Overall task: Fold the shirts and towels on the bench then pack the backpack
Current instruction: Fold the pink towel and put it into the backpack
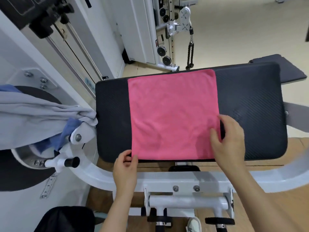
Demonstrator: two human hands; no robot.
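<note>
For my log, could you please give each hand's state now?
Left hand: pinching the pink towel, near-left corner.
Right hand: on towel's right edge; grip unclear.
</note>
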